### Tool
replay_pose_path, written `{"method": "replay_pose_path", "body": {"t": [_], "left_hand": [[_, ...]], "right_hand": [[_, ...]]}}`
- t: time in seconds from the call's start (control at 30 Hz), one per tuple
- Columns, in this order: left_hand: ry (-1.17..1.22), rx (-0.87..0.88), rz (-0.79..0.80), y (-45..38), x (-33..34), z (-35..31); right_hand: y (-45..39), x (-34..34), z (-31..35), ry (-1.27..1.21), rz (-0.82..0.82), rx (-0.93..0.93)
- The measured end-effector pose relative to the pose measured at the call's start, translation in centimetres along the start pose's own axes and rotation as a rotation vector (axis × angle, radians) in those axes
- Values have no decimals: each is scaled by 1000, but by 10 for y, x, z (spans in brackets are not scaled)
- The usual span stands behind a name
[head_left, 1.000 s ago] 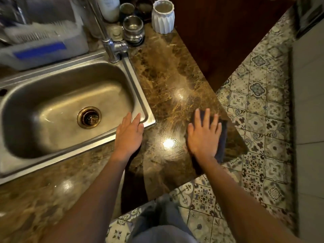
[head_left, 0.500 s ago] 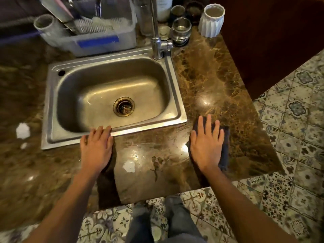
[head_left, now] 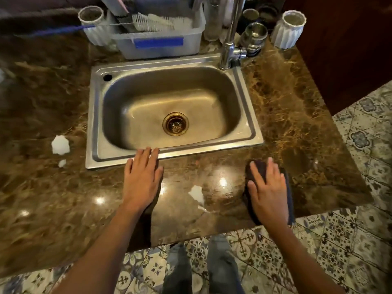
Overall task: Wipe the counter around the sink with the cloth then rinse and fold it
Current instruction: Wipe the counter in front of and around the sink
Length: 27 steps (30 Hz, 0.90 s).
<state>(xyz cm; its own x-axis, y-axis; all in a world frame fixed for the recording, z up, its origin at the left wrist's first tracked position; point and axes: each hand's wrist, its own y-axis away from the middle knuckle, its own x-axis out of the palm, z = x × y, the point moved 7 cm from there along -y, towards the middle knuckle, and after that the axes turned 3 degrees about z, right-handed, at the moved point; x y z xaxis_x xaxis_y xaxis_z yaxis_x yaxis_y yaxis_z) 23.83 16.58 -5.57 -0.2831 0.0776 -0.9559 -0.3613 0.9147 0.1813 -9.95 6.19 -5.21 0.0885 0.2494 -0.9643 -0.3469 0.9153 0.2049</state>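
Right hand (head_left: 268, 190): fingers straight, pressing dark cloth (head_left: 255, 168) flat on worktop (head_left: 297, 115), front-right of sink (head_left: 247, 98) | Left hand (head_left: 143, 179): flat, holding nothing, fingertips on sink's front rim.

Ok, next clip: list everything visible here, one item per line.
sink: one, steel, centre
faucet: one, chrome, behind the sink's right corner
counter: one, brown marble, around sink
cloth: one, dark, under right hand
white patches: several, left of sink and between hands
plastic bin: one, clear, behind sink
ribbed vase: one, white, back right
metal cups: a few, beside faucet
left hand: flat on the counter, fingertips on the sink rim
right hand: flat on cloth
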Motion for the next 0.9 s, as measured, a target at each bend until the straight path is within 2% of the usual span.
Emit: {"method": "replay_pose_path", "body": {"t": [0.1,0.17,0.27,0.37,0.43,0.47,0.6,0.67,0.73,0.8,0.9], "left_hand": [[73,5,-9,0,2,4],[125,3,-4,-1,4,7],[186,16,-3,-3,3,10],[252,19,-6,-4,2,13],[282,26,2,-5,2,16],[290,26,8,-5,2,17],[301,31,17,-4,1,15],[296,30,20,-3,1,15],[284,34,26,-3,1,14],[281,38,29,-3,1,14],[297,36,41,-2,1,16]], "right_hand": [[-12,-2,-4,-124,-79,308],[-25,2,31,-118,-87,349],[-37,15,115,-96,-32,149],[-16,32,195,-34,12,-261],[7,41,199,78,70,-520],[8,40,180,102,85,-520],[-18,17,78,83,23,-50],[-24,9,73,18,-32,74],[-23,12,99,-28,-17,87],[-11,23,144,1,5,-46],[31,44,201,81,79,-418]]}}
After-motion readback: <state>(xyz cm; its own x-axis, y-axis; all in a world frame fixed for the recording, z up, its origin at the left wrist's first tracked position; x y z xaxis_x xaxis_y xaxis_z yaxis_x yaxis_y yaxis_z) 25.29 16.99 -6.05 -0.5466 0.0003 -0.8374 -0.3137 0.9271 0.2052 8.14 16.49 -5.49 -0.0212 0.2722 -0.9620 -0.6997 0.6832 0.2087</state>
